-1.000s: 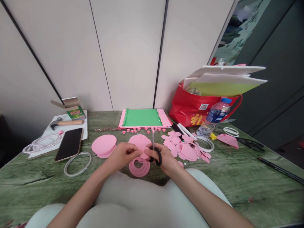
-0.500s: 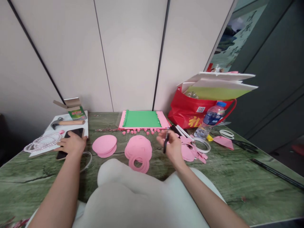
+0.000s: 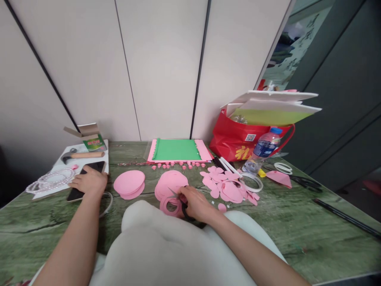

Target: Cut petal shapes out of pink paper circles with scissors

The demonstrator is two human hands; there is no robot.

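Closed around the black-handled scissors (image 3: 185, 212), your right hand (image 3: 195, 203) holds them low over the table (image 3: 131, 246), blades parted and pointing left across the near part of a stack of pink discs (image 3: 166, 183); whether they touch the paper is unclear. Just nearer you, a pink ring (image 3: 164, 208) overlaps that stack. Your left hand (image 3: 90, 182) lies over a phone (image 3: 75, 194), well apart; the view doesn't settle whether its fingers grip it. Between phone and stack sit other pink discs (image 3: 129, 182). To the right, pink petal cutouts (image 3: 210, 183) lie near a tape roll (image 3: 260, 186). Farther off is a green sheet (image 3: 177, 149).
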